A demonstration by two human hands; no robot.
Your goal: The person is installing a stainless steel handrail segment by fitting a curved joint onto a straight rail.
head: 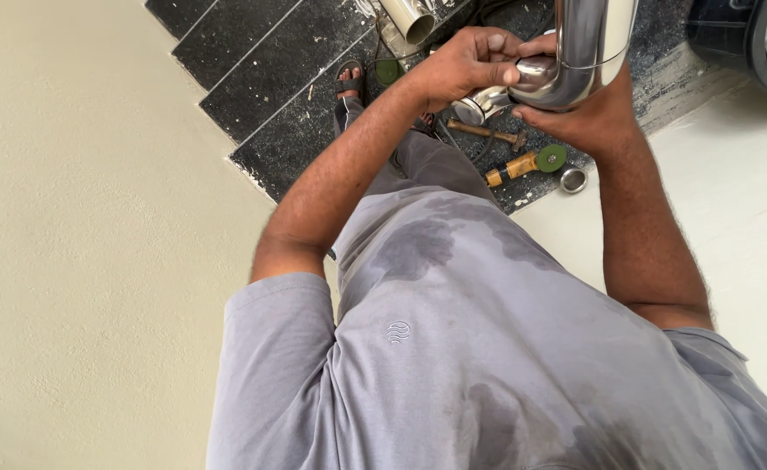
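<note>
A shiny steel pipe elbow [575,61] with a straight tube rising out of the top of the head view sits between both hands. My left hand [466,63] is closed over the elbow's open lower end from the left, fingers curled on its rim. My right hand [588,117] cups the bend from underneath and grips it. A small steel end piece [479,104] shows just below my left hand; whether that hand holds it I cannot tell.
Dark stone stair steps [262,52] run below, beside a cream wall [96,244]. On the steps lie a hammer [488,132], an angle grinder with a green disc [530,163], a small steel cap [573,180] and another steel tube [410,17]. My sandalled foot [349,80] stands there.
</note>
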